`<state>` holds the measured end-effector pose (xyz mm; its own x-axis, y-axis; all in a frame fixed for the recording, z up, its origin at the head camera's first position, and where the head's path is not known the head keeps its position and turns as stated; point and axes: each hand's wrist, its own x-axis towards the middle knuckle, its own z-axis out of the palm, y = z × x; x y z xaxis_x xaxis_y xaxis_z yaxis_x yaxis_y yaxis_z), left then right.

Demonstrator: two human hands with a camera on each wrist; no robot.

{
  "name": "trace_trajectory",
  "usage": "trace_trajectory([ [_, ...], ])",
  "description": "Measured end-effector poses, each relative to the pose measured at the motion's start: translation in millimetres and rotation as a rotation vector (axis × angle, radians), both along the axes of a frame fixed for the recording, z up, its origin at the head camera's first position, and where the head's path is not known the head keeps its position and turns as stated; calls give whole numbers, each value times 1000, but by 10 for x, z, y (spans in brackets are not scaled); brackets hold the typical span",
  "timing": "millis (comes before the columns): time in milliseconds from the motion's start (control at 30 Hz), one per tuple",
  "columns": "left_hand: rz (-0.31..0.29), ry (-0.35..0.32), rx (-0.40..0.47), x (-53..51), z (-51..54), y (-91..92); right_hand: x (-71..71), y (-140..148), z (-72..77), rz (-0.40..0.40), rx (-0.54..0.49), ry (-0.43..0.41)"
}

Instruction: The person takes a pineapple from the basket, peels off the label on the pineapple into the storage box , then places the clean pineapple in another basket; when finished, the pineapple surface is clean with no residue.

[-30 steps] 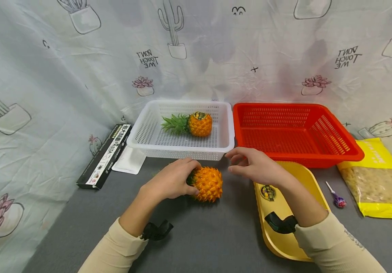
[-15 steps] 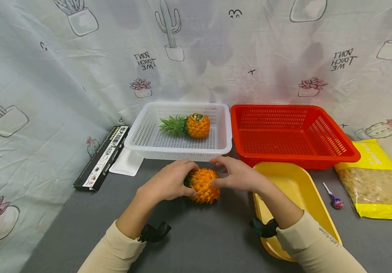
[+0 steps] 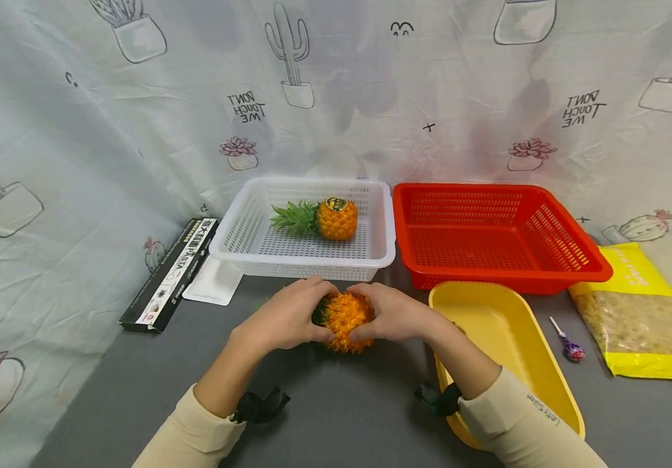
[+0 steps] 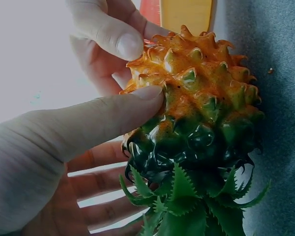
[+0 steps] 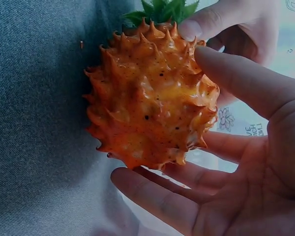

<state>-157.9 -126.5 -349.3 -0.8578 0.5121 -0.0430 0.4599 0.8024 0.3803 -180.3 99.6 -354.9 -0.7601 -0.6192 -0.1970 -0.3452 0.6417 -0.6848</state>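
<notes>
A spiky orange pineapple (image 3: 344, 322) lies on its side on the grey table, its dark green end and leaves toward the left. My left hand (image 3: 289, 318) grips its leafy end, thumb on the near side and fingers on the far side. On the rounded orange end, my right hand (image 3: 394, 313) holds it the same way. The left wrist view shows the left thumb pressed on the spiky skin of the pineapple (image 4: 201, 98), above its serrated leaves. In the right wrist view, the right fingers curve behind the pineapple (image 5: 147, 103). The head view mostly hides the leaves.
Behind the hands stands a white basket (image 3: 307, 265) with another pineapple (image 3: 338, 222) in it. A red basket (image 3: 505, 276) and a yellow tray (image 3: 505, 325) sit to the right. Farther right are a lollipop (image 3: 572, 351) and a yellow bag (image 3: 640, 325). A black pasta box (image 3: 172, 276) lies left.
My right hand has moved left from above the yellow tray and taken hold of the pineapple's orange end. The left hand keeps its grip. The view has shifted slightly.
</notes>
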Motion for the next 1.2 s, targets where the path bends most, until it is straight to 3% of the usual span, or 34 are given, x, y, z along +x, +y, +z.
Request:
trace_trajectory([
  [400, -33, -3, 58, -43, -29, -83, -4, -47, -11, -53, 13, -10],
  [633, -84, 22, 144, -112, -16, -171, -29, 8, -30, -16, 8, 6],
  [867, -13, 82, 280, -197, 83, -246, -12, 31, -17, -8, 20, 16],
  [1033, 33, 182, 240, -343, 168, -259, 23, 48, -1, -14, 37, 36],
  [1200, 51, 205, 155, -473, 172, -253, 72, 74, 13, -18, 33, 31],
])
